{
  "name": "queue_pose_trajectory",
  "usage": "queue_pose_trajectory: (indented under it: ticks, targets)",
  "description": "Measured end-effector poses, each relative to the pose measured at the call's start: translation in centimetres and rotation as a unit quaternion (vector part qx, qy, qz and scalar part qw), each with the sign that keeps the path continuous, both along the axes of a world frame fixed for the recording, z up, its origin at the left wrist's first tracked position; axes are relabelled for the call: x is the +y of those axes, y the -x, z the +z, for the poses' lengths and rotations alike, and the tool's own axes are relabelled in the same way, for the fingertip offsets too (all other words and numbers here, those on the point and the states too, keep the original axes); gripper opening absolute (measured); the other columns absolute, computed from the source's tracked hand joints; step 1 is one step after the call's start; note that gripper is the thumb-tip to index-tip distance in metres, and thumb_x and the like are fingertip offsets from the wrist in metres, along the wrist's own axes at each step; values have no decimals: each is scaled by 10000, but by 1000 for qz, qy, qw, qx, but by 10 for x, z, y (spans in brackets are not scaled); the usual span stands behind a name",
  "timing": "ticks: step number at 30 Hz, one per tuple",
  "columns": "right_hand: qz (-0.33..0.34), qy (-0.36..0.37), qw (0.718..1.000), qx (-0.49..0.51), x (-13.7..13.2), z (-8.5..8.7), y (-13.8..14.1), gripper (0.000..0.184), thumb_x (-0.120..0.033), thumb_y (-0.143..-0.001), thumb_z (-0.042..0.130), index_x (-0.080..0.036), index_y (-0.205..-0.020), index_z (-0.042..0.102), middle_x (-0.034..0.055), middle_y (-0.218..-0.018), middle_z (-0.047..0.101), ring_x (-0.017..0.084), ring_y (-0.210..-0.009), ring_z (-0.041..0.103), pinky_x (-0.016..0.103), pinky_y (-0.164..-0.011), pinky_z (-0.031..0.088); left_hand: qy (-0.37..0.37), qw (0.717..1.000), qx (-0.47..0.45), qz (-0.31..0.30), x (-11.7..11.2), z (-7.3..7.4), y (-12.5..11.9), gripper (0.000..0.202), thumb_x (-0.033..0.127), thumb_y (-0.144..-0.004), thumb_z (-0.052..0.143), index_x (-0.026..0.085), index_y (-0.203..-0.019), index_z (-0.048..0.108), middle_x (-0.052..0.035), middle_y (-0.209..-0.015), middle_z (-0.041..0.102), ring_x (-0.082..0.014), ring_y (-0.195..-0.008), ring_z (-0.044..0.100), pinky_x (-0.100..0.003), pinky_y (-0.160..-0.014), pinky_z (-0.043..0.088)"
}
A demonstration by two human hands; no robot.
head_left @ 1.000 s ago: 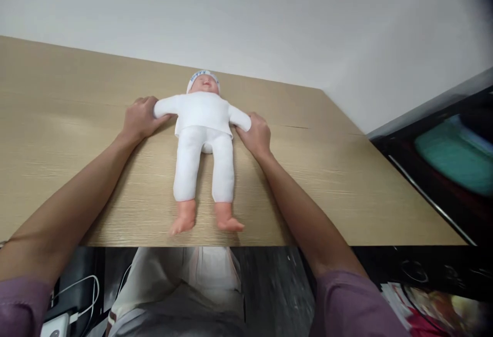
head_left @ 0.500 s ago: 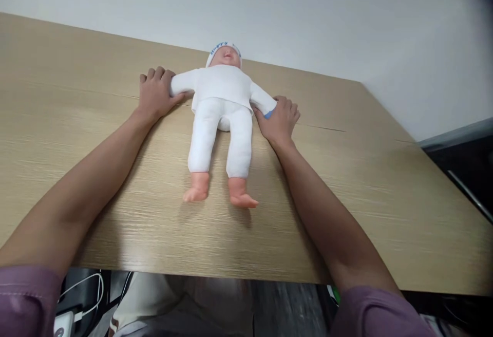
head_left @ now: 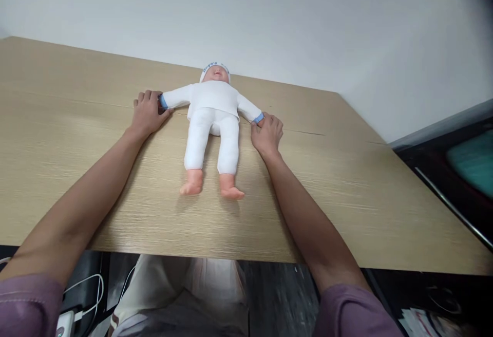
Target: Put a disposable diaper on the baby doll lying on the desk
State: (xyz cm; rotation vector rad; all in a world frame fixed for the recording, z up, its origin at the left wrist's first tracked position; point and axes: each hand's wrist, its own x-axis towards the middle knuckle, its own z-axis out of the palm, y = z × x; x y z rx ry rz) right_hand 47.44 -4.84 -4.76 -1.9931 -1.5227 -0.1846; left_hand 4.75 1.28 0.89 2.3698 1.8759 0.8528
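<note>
A baby doll in a white top, white trousers and a white cap with blue lettering lies on its back on the wooden table. Its head is at the far side and its bare feet point toward me. Both doll arms are spread out, with blue cuffs at the wrists. My left hand is closed around the doll's hand on the left, hiding it. On the other side my right hand grips the doll's other hand, just beyond the blue cuff. The doll's legs are slightly apart.
A pale wall rises behind the table's far edge. To the right is a dark object with a greenish screen. Below the front edge are a white cable, my lap and some papers.
Both hands have slid outward along the doll's sleeves to its hands, so both blue cuffs now show. The camera view has shifted, with more of the table's far side showing.
</note>
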Motion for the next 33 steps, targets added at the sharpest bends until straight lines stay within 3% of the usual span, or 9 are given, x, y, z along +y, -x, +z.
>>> queue_pose_trajectory:
  ticks: [5,13,19,23,28,33]
  targets:
    - [-4,-8,1000,25,3,3,-1,562,-349,-1080,577,-229,-1628,609,233,-1548,606,388,-1454,493,636,-1225,450,-11,1000,-15,0,2,-3,3,668,696,-1070,567,194,-1510,595,-280,-1604,615,-538,-1536,479,-694,-1292,342]
    - [4,-9,998,55,3,8,3,612,-302,-1035,586,-221,-1642,608,224,-1475,616,383,-1382,509,639,-1206,450,-25,999,-20,-2,7,-6,5,595,631,-1029,654,207,-1446,627,-273,-1547,656,-525,-1482,512,-694,-1249,376]
    - [0,-11,999,47,1,7,8,741,-204,-960,538,-149,-1699,519,265,-1522,591,407,-1386,534,667,-1219,446,-19,1000,-22,-1,7,-8,6,574,526,-984,687,200,-1451,623,-250,-1519,656,-507,-1459,523,-696,-1244,390]
    - [-9,-13,999,42,2,6,10,836,-236,-933,583,-77,-1739,428,296,-1591,562,416,-1447,531,641,-1264,435,-19,1000,-20,-4,5,-6,4,647,430,-904,699,165,-1488,612,-259,-1536,637,-515,-1485,513,-708,-1257,391]
    - [-11,-58,996,60,-5,9,15,813,-277,-907,588,-95,-1689,461,277,-1620,578,404,-1501,525,613,-1306,407,-26,999,-34,-14,-10,-1,1,713,358,-883,648,134,-1557,587,-266,-1609,611,-515,-1512,497,-680,-1267,396]
    - [9,-137,987,88,-24,25,30,668,-241,-906,494,-155,-1566,540,233,-1545,638,357,-1449,579,585,-1291,439,-67,996,-56,-22,-37,5,4,551,265,-982,500,167,-1506,638,-203,-1580,665,-426,-1470,546,-591,-1241,425]
